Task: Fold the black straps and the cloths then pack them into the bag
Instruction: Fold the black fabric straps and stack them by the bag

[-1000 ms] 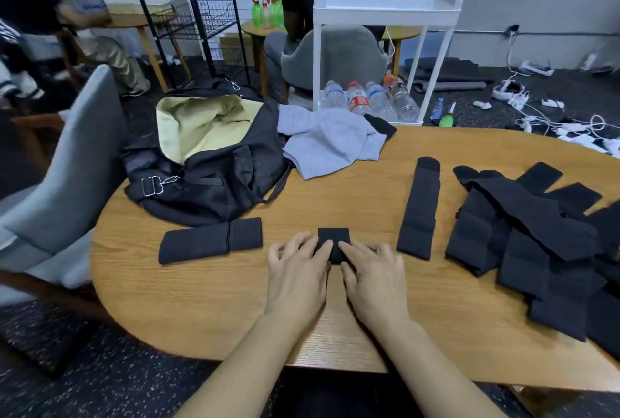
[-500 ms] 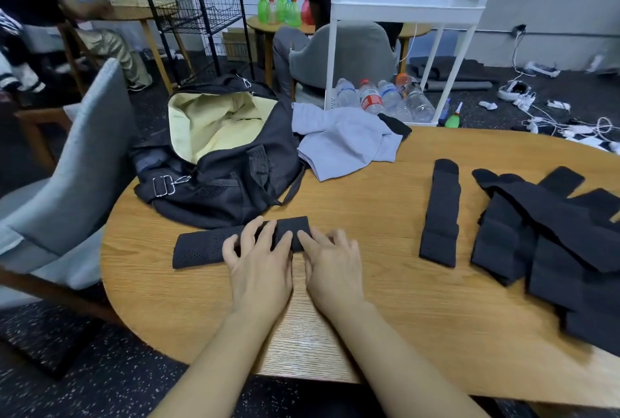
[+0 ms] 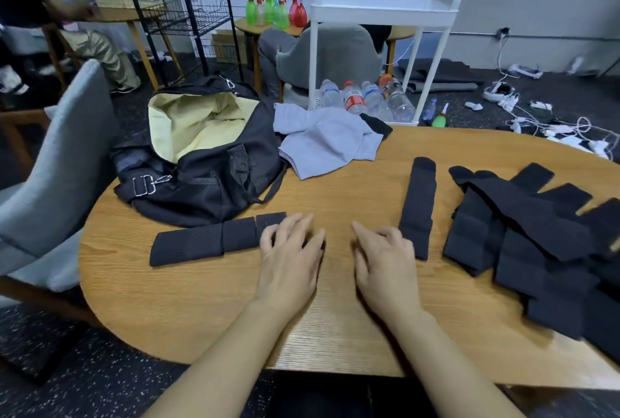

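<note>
While the bag (image 3: 201, 162) gapes, heaped straps (image 3: 523, 236) crowd the table (image 3: 208, 297).

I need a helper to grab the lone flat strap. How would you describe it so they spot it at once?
On the wooden table, find the heaped straps at the right. Just left of them lies the single strap, alone, straight, and overlapping nothing.

Pile of black straps (image 3: 533, 250): cut off at right edge, count indistinct. Folded strap (image 3: 218, 239): right end hidden under left hand (image 3: 288, 266). Bag (image 3: 201, 162): interior contents not discernible.
</note>
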`<state>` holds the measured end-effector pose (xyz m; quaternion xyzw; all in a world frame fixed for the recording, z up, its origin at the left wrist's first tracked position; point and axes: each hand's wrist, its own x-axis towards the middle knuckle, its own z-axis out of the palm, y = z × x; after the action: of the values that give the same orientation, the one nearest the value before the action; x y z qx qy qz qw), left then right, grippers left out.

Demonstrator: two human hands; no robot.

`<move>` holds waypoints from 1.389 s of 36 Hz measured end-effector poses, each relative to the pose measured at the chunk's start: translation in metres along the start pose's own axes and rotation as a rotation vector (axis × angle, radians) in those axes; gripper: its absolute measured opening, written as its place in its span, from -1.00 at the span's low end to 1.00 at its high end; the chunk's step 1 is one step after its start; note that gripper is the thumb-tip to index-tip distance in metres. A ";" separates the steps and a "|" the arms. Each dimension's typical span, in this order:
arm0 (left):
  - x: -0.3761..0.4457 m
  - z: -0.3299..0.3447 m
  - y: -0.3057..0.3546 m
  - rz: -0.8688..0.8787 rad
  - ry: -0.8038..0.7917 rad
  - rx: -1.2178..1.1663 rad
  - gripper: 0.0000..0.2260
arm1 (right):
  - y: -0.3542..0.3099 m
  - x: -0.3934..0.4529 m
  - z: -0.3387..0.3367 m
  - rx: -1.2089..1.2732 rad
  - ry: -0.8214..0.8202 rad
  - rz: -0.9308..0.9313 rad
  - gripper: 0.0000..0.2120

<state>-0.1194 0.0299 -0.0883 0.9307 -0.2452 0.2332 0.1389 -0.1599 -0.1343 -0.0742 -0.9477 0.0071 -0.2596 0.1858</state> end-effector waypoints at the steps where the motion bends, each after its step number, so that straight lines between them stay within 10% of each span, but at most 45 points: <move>1: 0.005 0.004 0.009 0.025 -0.016 -0.020 -0.73 | 0.011 -0.001 -0.006 -0.013 0.039 0.026 -0.56; 21: 0.101 0.053 0.105 0.267 -0.525 -0.170 -0.54 | 0.098 -0.012 -0.055 -0.108 0.305 0.111 -0.66; 30: 0.036 0.021 0.076 0.284 -0.496 -0.217 -0.35 | 0.082 -0.020 -0.048 -0.099 0.171 0.024 -0.70; 44: -0.032 -0.024 0.040 0.223 -0.240 -0.474 -0.65 | 0.045 -0.045 -0.049 0.016 -0.005 -0.200 -0.72; 50: -0.034 -0.021 0.033 0.327 -0.282 -0.384 -0.73 | 0.051 -0.042 -0.050 -0.055 -0.334 -0.273 -0.67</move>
<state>-0.1706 0.0229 -0.0829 0.8587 -0.4485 0.0703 0.2378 -0.2163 -0.1941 -0.0732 -0.9744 -0.1452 -0.1214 0.1217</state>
